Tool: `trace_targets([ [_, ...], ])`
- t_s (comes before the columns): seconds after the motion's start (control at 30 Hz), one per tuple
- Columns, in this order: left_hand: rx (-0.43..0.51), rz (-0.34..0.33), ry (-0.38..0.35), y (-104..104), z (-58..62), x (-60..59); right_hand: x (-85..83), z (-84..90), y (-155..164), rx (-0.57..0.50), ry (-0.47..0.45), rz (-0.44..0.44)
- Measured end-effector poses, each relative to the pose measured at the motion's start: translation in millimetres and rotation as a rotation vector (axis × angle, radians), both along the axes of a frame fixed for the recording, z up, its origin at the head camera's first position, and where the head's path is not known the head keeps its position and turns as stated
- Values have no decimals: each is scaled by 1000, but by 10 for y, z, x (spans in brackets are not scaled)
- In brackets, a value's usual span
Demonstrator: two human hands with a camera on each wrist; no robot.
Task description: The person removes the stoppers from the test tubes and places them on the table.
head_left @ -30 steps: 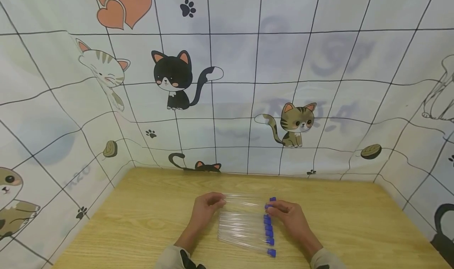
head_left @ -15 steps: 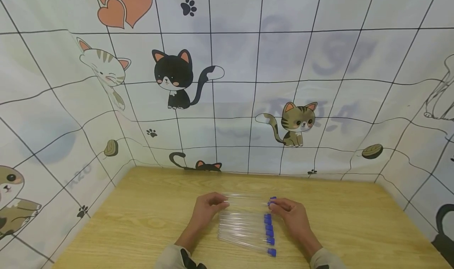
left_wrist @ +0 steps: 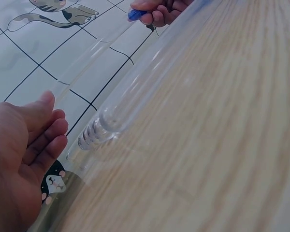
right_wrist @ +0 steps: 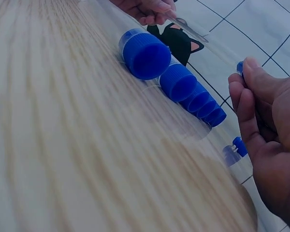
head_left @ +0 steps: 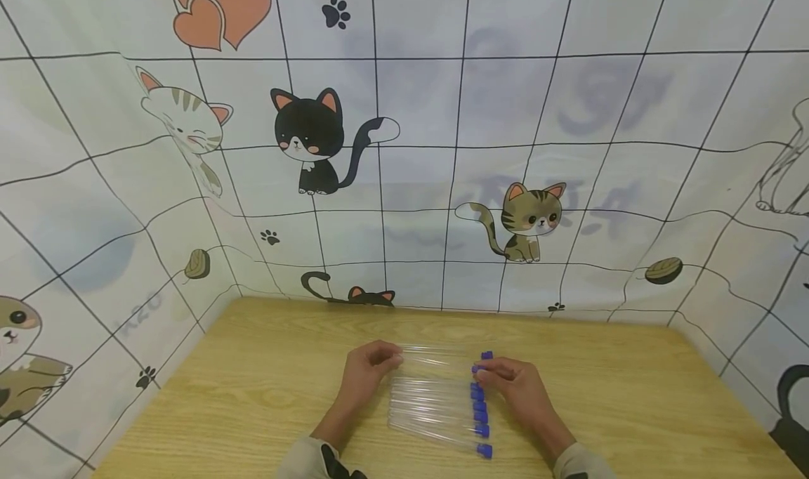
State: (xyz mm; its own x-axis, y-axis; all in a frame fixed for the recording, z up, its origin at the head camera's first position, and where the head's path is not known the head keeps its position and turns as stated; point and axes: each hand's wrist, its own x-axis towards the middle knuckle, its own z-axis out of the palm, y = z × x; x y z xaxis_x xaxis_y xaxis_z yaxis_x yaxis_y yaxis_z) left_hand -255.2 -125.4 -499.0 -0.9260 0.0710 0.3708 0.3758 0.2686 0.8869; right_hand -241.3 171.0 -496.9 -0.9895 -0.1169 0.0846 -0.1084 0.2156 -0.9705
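A clear test tube [head_left: 430, 360] with a blue cap is held level between both hands, raised off the table in the wrist views. My left hand [head_left: 365, 373] pinches its rounded end between thumb and fingers. With thumb and fingertips, my right hand [head_left: 521, 391] grips the blue cap [left_wrist: 135, 14] at the other end. Nearer to me, several capped clear tubes [head_left: 430, 399] lie side by side in a row, their blue caps [right_wrist: 178, 82] all on the right. Another tube lies behind the held one; its blue cap [head_left: 487, 355] shows past my right fingers.
The wooden table [head_left: 265, 373] runs back to a cloth wall [head_left: 417, 177] printed with cats and grid lines, with more cloth on both sides. A black object [head_left: 790, 423] of unclear kind stands at the far right edge.
Over the last half second both hands have shifted slightly left with the tube, and the right one a little toward me. The tubes in the row lie as before.
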Motion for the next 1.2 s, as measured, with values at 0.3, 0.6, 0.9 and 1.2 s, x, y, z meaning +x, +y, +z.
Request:
trace_targets([
  [0.3, 24, -83, -47, 4, -23, 0, -33, -38, 24, 7, 50, -105],
  [0.6, 49, -90, -57, 11, -3, 17, -40, -17, 10, 12, 70, -137],
  [0.9, 31, -19, -37, 50, 185, 124, -10, -4, -5, 0, 18, -58],
  [1.2, 37, -61, -53, 60, 311, 210, -31, -34, 14, -15, 44, -76],
])
